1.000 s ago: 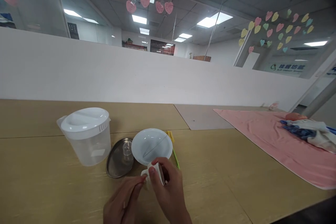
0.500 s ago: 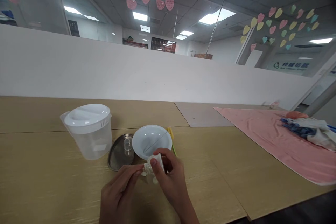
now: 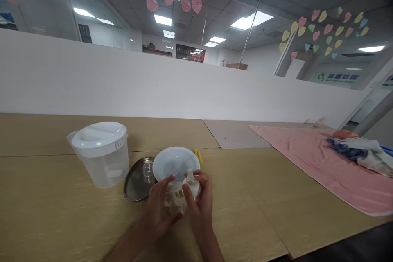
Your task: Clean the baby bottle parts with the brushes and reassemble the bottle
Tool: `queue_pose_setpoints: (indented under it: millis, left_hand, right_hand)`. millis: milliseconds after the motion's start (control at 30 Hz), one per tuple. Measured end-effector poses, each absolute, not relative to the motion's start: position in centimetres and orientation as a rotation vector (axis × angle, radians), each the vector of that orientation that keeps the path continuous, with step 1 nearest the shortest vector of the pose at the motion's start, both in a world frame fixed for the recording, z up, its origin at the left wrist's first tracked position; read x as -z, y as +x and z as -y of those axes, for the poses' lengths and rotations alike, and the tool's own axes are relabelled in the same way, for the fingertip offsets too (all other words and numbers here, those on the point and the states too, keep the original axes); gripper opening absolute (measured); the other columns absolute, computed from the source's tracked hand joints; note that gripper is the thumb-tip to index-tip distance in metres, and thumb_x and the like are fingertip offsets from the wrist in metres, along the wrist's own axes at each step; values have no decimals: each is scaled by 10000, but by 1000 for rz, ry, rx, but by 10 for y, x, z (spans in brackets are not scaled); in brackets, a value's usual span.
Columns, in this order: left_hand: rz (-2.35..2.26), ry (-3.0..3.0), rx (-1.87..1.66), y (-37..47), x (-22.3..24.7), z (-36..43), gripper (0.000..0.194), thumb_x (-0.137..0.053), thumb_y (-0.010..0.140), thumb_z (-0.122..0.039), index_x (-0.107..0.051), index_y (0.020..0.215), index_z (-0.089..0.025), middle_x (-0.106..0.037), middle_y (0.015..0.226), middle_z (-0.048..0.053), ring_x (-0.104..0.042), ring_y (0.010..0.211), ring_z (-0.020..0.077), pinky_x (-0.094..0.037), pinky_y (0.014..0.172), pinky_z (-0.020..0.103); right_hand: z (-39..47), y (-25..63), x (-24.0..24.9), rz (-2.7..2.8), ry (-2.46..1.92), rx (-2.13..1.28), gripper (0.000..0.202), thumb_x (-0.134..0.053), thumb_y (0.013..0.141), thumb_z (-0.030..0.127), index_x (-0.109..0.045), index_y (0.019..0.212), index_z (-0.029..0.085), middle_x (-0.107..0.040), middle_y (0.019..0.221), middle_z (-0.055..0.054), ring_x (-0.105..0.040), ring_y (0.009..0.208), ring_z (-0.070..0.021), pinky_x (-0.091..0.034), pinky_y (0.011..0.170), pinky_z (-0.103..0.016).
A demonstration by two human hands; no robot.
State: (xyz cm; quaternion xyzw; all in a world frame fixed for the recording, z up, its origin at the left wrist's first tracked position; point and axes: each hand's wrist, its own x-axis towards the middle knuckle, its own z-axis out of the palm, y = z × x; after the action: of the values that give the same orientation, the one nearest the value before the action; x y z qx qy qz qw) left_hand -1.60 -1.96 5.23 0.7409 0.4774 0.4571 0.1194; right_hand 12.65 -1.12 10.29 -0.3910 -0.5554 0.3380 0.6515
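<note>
My right hand (image 3: 201, 198) grips a baby bottle's nipple with its white collar (image 3: 190, 182), the clear tip pointing up. Just left of it is a clear baby bottle (image 3: 177, 198) with its mouth uncovered. My left hand (image 3: 161, 202) curves around the bottle's left side, thumb at its lower front and fingers near its rim. Behind the hands is a white bowl (image 3: 172, 159) with a thin line-like object across it. A small clear cap (image 3: 148, 168) stands on an oval metal tray (image 3: 132, 186) to the left.
A lidded clear plastic pitcher (image 3: 107, 163) stands left of the tray. Something yellow (image 3: 198, 155) lies beside the bowl. A pink cloth (image 3: 307, 159) covers the table's right side, with a pile of clothes (image 3: 353, 149) on it. A white low wall (image 3: 184, 90) runs behind the table (image 3: 239, 204).
My right hand has turned the nipple and collar from sideways to upright. My left fingers have come out of their pinch and spread around the bottle.
</note>
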Motion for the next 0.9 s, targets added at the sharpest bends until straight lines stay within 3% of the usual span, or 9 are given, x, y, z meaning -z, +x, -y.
queue_pose_setpoints:
  millis: [167, 300, 400, 500, 700, 900]
  left_hand:
    - [-1352, 2403, -1437, -14, -29, -1, 783, -599, 778, -448, -190, 1407, -227, -496, 1304, 146, -499, 1148, 302, -374, 978, 509]
    - [-1401, 2313, -1570, -18, -19, -7, 680, -541, 805, -455, -263, 1373, -202, -577, 1162, 130, -558, 1049, 278, -459, 880, 452]
    - [-1433, 2351, -1669, -19, -17, -10, 595, -540, 790, -426, -354, 1302, -187, -608, 1082, 111, -588, 974, 265, -483, 831, 425]
    - [-1441, 2428, -1727, -19, -18, -11, 537, -547, 778, -404, -399, 1241, -177, -624, 1059, 104, -605, 924, 249, -486, 817, 405]
    - [-1459, 2457, -1698, -16, -23, -9, 509, -519, 795, -438, -418, 1203, -150, -657, 898, 74, -601, 884, 245, -466, 828, 389]
    - [-1467, 2418, -1699, -17, -12, -9, 422, -550, 785, -407, -462, 1125, -173, -647, 928, 72, -574, 922, 244, -476, 825, 374]
  right_hand:
    - [-1, 119, -81, 1644, -963, -464, 448, -490, 862, 335, -371, 1275, 207, -581, 1199, -117, -535, 1153, -233, -499, 879, -358]
    - [-12, 114, -78, 1852, -868, -78, 429, -499, 859, 279, -389, 1265, 194, -638, 1133, -96, -549, 1140, -236, -448, 966, -446]
    - [-15, 111, -80, 1938, -835, -21, 379, -521, 843, 256, -424, 1204, 196, -677, 1023, -67, -642, 920, -191, -411, 997, -492]
    - [-14, 114, -76, 1937, -858, -24, 341, -521, 829, 236, -443, 1159, 198, -684, 972, -56, -644, 862, -179, -423, 978, -490]
    - [-4, 126, -57, 1832, -950, -13, 379, -550, 807, 268, -457, 1166, 196, -673, 1030, -58, -628, 972, -206, -477, 931, -419]
    - [-3, 127, -35, 1734, -994, 0, 431, -571, 800, 342, -462, 1191, 195, -663, 1059, -83, -589, 1060, -246, -533, 834, -385]
